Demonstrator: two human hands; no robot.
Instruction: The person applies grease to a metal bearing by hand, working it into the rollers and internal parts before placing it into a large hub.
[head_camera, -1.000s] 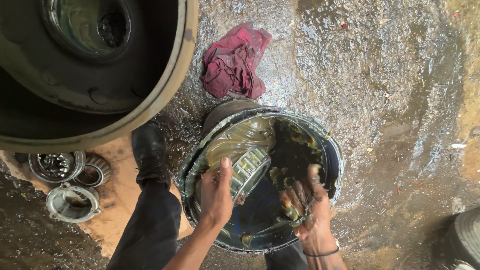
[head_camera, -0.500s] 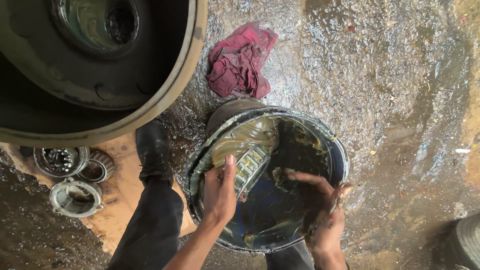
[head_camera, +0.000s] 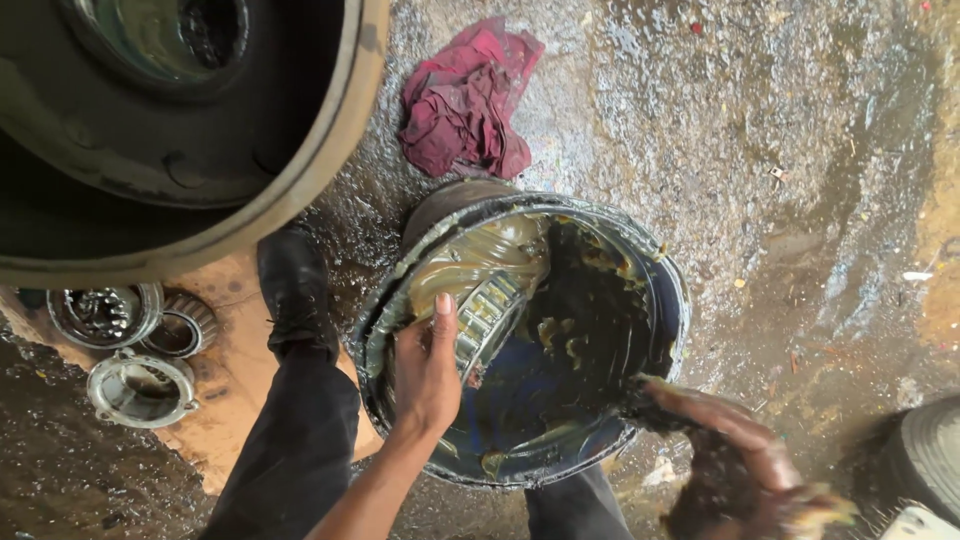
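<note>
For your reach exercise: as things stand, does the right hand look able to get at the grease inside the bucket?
Probably yes: the right hand is at the open bucket rim, and nothing covers the grease.

Greasy roller bearing (head_camera: 487, 318) tilted inside grease-smeared bucket (head_camera: 668, 290)

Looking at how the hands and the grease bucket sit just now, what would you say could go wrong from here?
1. The left hand holds the greasy bearing over the bucket; it may slip and drop into the grease.
2. The right hand is coated in grease, so its grip on anything would likely be poor.
3. The floor looks wet and oily beside the shoe, so a foot could slide.
</note>
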